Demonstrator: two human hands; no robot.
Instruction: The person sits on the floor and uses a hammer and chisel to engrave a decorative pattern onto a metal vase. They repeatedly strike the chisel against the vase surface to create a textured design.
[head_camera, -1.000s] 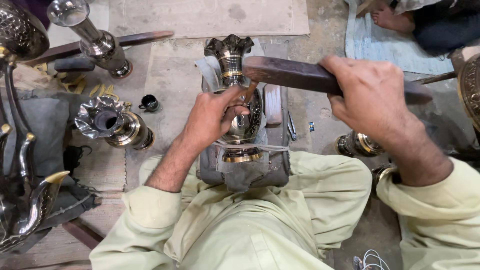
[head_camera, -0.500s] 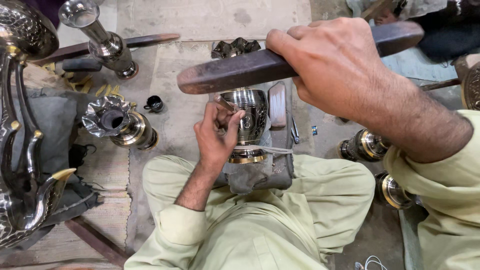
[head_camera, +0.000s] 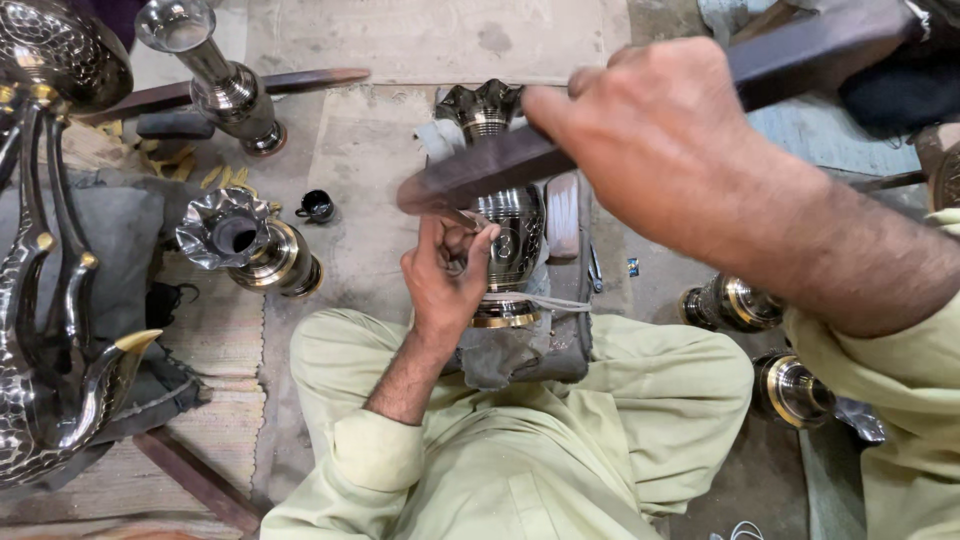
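Note:
A dark metal vase (head_camera: 512, 235) with a fluted mouth and a gold band lies on a grey padded block (head_camera: 530, 350) between my knees. My left hand (head_camera: 445, 275) rests against the vase's belly, fingers pinched around a small tool I can barely make out. My right hand (head_camera: 655, 140) is raised close to the camera and grips a long dark wooden bar (head_camera: 480, 170), whose blurred end hangs just above my left hand and the vase.
A fluted vase (head_camera: 245, 245) lies at the left beside a small black cup (head_camera: 318, 207). A tall metal stand (head_camera: 215, 75) lies at the top left, and a large ornate metal piece (head_camera: 50, 300) fills the left edge. Two more vases (head_camera: 735, 305) (head_camera: 795, 390) lie at the right.
My right hand raised the wooden bar up toward the camera, then swung its end down closer to the vase. My left hand stayed on the vase.

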